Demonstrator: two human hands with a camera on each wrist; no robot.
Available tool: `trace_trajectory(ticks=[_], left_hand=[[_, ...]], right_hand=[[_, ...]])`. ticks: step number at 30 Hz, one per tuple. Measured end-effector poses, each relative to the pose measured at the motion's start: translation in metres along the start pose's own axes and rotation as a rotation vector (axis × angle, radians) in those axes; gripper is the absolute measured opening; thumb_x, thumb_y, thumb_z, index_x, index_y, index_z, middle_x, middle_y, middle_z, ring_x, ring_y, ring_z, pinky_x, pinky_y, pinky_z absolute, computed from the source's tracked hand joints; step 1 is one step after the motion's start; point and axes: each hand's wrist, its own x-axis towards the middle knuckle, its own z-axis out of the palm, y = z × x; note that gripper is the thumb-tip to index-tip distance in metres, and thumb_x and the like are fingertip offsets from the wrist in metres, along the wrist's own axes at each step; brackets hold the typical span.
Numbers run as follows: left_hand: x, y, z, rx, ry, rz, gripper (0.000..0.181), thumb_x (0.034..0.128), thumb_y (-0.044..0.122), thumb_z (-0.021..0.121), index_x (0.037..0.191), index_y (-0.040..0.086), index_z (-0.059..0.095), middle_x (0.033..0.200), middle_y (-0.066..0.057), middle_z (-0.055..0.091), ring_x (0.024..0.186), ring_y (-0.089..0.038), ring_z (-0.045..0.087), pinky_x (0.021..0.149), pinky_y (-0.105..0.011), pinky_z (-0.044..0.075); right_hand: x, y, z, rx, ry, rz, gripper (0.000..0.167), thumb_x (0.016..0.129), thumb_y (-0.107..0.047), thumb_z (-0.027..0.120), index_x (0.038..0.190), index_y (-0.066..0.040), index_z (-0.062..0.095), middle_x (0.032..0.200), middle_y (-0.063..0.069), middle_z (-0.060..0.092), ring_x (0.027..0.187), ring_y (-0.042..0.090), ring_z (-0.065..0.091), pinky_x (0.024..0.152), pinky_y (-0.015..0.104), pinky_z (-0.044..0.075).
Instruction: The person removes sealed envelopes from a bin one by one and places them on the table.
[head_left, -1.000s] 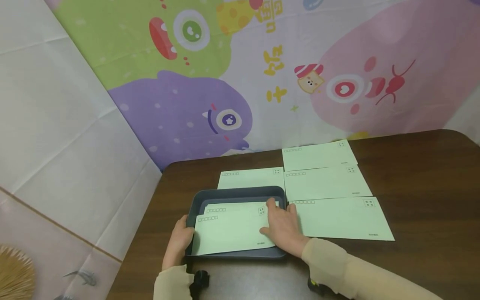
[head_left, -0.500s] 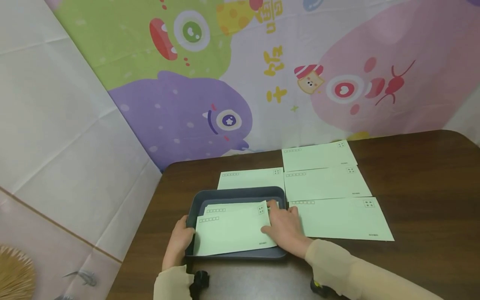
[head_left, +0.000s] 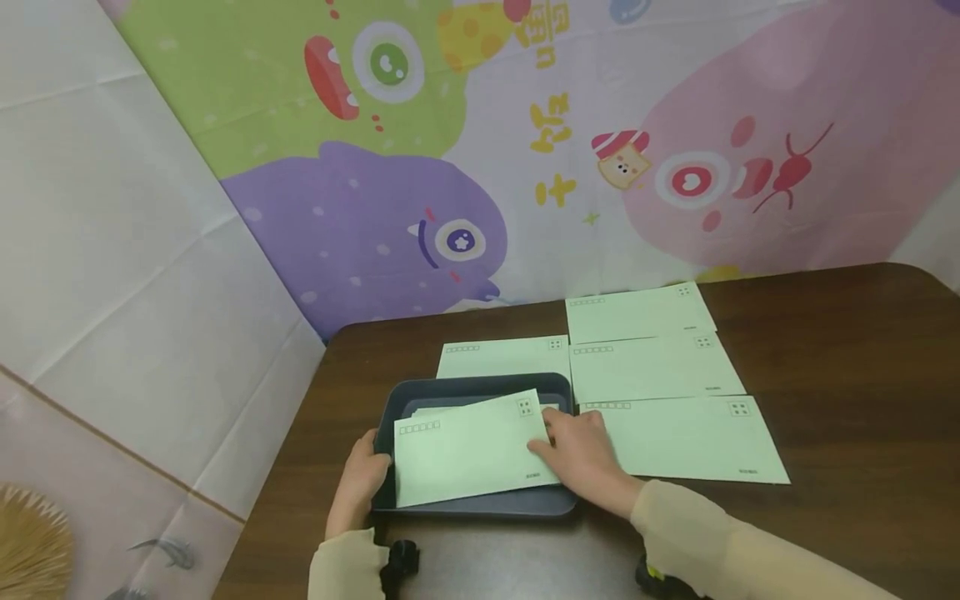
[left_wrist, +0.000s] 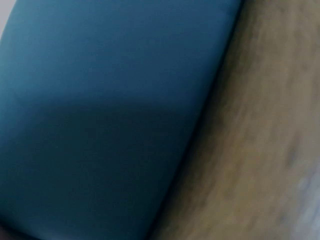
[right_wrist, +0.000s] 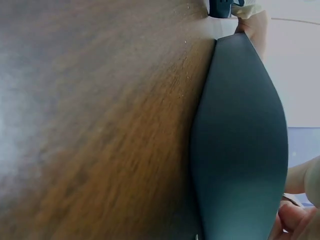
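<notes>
In the head view my right hand (head_left: 588, 454) pinches the right edge of a pale green envelope (head_left: 468, 454) printed with small boxes. That envelope lies tilted over a dark blue-grey tray (head_left: 517, 502), its right side raised. More envelope edges show beneath it; how many is hidden. My left hand (head_left: 362, 479) grips the tray's left side, thumb on the rim. The tray's wall (left_wrist: 115, 100) fills most of the left wrist view. In the right wrist view, fingertips (right_wrist: 292, 217) of my right hand appear at the tray's end, and my left hand (right_wrist: 255, 27) at the far end.
Right of the tray, three envelopes (head_left: 656, 367) lie in a column on the brown wooden table (head_left: 847, 367). Another envelope (head_left: 498, 357) lies behind the tray, partly covered by it. A cartoon-printed cloth (head_left: 555, 242) hangs along the table's back edge.
My right hand has moved a little right, and the top envelope's right end has risen and turned, covering more of the envelopes beneath. The left hand and tray have stayed in place.
</notes>
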Motion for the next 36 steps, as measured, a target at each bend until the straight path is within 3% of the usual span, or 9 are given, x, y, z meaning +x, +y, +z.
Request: trace_trajectory(ticks=[3,7,12,19,27,29,31,34,36], left_hand=[[0.000,0.001,0.000,-0.001,0.001,-0.002,0.058,0.0798,-0.003,0.032,0.137,-0.009,0.024,0.139,-0.031,0.023,0.125,-0.045,0.025,0.101,-0.059,0.020],[0.000,0.000,0.000,0.019,0.010,0.014,0.058,0.0787,-0.003,0.033,0.136,-0.009,0.027,0.136,-0.030,0.028,0.122,-0.044,0.030,0.099,-0.058,0.025],[0.000,-0.001,0.000,0.035,0.009,0.040,0.058,0.0778,-0.003,0.034,0.135,-0.009,0.028,0.135,-0.031,0.030,0.121,-0.043,0.031,0.098,-0.057,0.027],[0.000,0.001,0.000,0.040,0.018,0.060,0.057,0.0770,-0.003,0.035,0.134,-0.009,0.031,0.131,-0.031,0.034,0.117,-0.042,0.035,0.095,-0.055,0.029],[-0.001,-0.001,0.000,0.029,0.017,0.046,0.059,0.0760,-0.003,0.035,0.135,-0.007,0.031,0.134,-0.030,0.032,0.119,-0.042,0.033,0.096,-0.056,0.028],[0.000,-0.001,0.000,0.026,0.018,0.042,0.059,0.0760,-0.003,0.034,0.135,-0.007,0.031,0.134,-0.029,0.032,0.120,-0.042,0.033,0.096,-0.056,0.028],[0.000,-0.002,0.000,0.026,0.017,0.039,0.059,0.0763,-0.003,0.034,0.135,-0.007,0.030,0.135,-0.030,0.030,0.121,-0.042,0.032,0.097,-0.056,0.027],[0.000,-0.003,0.000,0.025,0.014,0.034,0.059,0.0768,-0.003,0.034,0.136,-0.007,0.028,0.136,-0.030,0.029,0.122,-0.043,0.031,0.098,-0.057,0.026],[0.000,-0.003,0.000,0.027,0.013,0.031,0.060,0.0770,-0.003,0.033,0.136,-0.007,0.028,0.137,-0.030,0.028,0.123,-0.043,0.030,0.099,-0.057,0.025]], right_hand=[[-0.002,0.002,-0.005,0.051,0.019,0.001,0.020,0.077,-0.023,0.069,0.070,-0.013,0.053,0.048,-0.007,0.039,0.046,0.009,0.034,0.060,0.029,0.033],[-0.004,0.005,-0.011,0.150,-0.013,0.036,0.011,0.082,-0.021,0.065,0.083,-0.011,0.061,0.049,-0.006,0.036,0.046,0.007,0.029,0.047,0.022,0.024],[-0.007,0.008,-0.017,0.201,-0.029,0.044,0.009,0.085,-0.020,0.061,0.087,-0.011,0.061,0.049,-0.005,0.033,0.046,0.007,0.026,0.046,0.021,0.023],[-0.009,0.009,-0.024,0.231,-0.016,0.039,0.022,0.088,-0.017,0.056,0.070,-0.009,0.046,0.052,-0.003,0.031,0.047,0.007,0.025,0.046,0.020,0.024],[-0.012,0.018,-0.032,0.323,-0.019,0.107,0.012,0.092,-0.013,0.050,0.094,-0.002,0.054,0.055,0.000,0.032,0.048,0.009,0.025,0.045,0.022,0.027],[-0.014,0.021,-0.034,0.334,-0.014,0.117,0.017,0.092,-0.013,0.048,0.101,0.001,0.053,0.063,0.006,0.047,0.051,0.010,0.032,0.050,0.023,0.033],[-0.016,0.023,-0.037,0.351,-0.007,0.118,0.029,0.093,-0.012,0.047,0.117,0.005,0.048,0.088,0.019,0.060,0.063,0.013,0.046,0.060,0.028,0.043],[-0.019,0.027,-0.039,0.379,0.009,0.104,0.035,0.093,-0.012,0.045,0.124,0.005,0.041,0.119,0.023,0.054,0.080,0.019,0.050,0.070,0.034,0.043],[-0.022,0.030,-0.041,0.408,0.017,0.094,0.032,0.094,-0.011,0.044,0.123,0.002,0.040,0.124,0.021,0.052,0.091,0.020,0.053,0.073,0.035,0.044]])
